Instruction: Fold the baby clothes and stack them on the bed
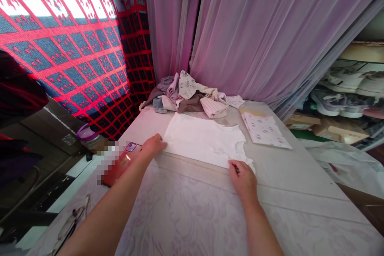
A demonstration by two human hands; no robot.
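A small white shirt [201, 138] lies folded flat on the table, its long near edge running from left to right. My left hand [154, 146] is closed at its lower left corner, thumb and fingers pinching the cloth. At the lower right, close to the armhole end, my right hand [243, 176] grips the near edge between curled fingers and thumb. Behind the shirt is a heap of small clothes [190, 98] in grey, pink, brown and white. Right of it lies a neatly folded white printed garment [265, 130].
A red phone [118, 168] lies beside my left forearm, with eyeglasses [70, 224] nearer me. Beyond the table's left edge stands a purple-lidded container [87, 134]. Purple curtains [240, 36] hang behind the table [198, 212]. Shoes [339, 102] and boxes fill a rack at right.
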